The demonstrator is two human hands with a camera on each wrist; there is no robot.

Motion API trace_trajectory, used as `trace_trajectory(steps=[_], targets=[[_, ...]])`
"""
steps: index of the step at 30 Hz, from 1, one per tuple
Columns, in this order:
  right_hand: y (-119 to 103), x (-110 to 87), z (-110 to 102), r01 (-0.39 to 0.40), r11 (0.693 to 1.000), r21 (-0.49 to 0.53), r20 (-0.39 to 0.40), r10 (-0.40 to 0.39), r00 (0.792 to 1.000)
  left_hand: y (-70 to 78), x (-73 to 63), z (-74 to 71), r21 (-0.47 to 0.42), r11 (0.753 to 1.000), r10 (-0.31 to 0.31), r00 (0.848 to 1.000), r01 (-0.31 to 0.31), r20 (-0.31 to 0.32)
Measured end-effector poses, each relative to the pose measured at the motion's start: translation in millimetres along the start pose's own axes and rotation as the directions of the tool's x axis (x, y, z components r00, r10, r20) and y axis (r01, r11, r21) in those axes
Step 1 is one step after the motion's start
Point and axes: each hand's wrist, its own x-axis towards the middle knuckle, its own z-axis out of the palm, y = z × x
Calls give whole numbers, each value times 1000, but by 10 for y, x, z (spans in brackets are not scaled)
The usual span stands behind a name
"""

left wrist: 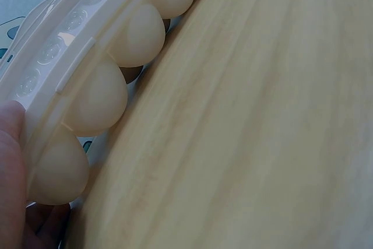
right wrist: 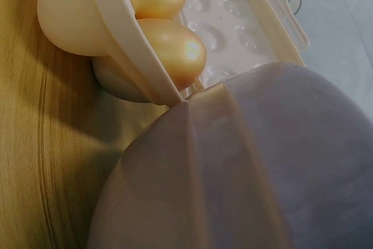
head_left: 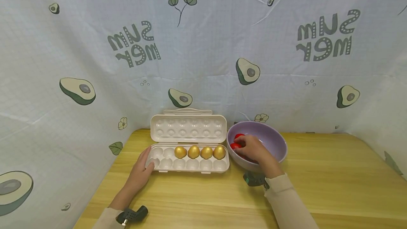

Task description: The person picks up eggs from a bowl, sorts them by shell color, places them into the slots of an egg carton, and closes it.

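Observation:
A cream plastic egg carton (head_left: pixel 189 167) lies with its lid (head_left: pixel 188 129) raised. Several gold eggs (head_left: pixel 193 152) fill the right part of its back row; the front row's cups hold nothing. My left hand (head_left: pixel 140 170) grips the carton's left end, thumb at the rim and fingers around the outer side, as the left wrist view shows. Inside the purple bowl (head_left: pixel 274 140), my right hand (head_left: pixel 254 148) has its thumb and fingers around a smooth red egg (head_left: pixel 235 146). Another red egg (head_left: pixel 239 135) lies just behind. The right wrist view shows only the bowl's outside and gold eggs.
The bowl stands against the carton's right end on a wooden table (head_left: pixel 334 172). Behind the table hangs a pale cloth (head_left: pixel 210 52) printed with avocados. Bare wood lies in front of the carton and right of the bowl.

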Motion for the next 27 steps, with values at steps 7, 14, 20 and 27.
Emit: trace_trajectory(steps=[7,14,20,27], targets=[[2,1,11,-10,998,-65,1,10,1000,6,-7,-2,2,1000,3,1000,-3,-2],[17,9,24,18,996,-93,-18,-20,1000,-12,-5,5,14,1000,11,1000,-11,-7],[29,7,27,74,995,-66,-65,-78,995,-18,-1,5,15,1000,11,1000,-11,-7],[14,13,17,40,999,-12,-115,-42,993,-14,-2,5,13,1000,11,1000,-11,-7]])
